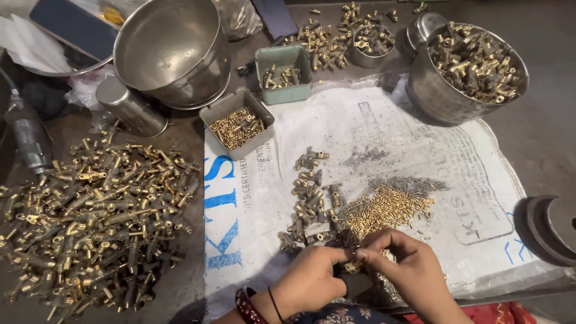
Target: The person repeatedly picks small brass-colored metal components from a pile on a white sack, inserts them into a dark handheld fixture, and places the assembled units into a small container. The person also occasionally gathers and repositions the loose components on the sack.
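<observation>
My left hand (312, 279) and my right hand (403, 264) meet at the bottom centre, over a white printed sack (420, 156) spread on the table. Their fingertips pinch together on a small brass part (354, 264); a dark block sits just under them. Just beyond the fingers lies a heap of tiny brass inserts (384, 207). To its left a loose row of brass fittings (309, 198) runs up the sack. My left wrist wears a red bangle and a black thread.
A big pile of brass fittings (90, 216) covers the left table. At the back stand a large empty steel pot (174, 51), a steel bowl of fittings (474, 66), a green tray (283, 73), a grey tray of small inserts (237, 125) and a steel cup (129, 108). A dark round object (549, 228) is at right.
</observation>
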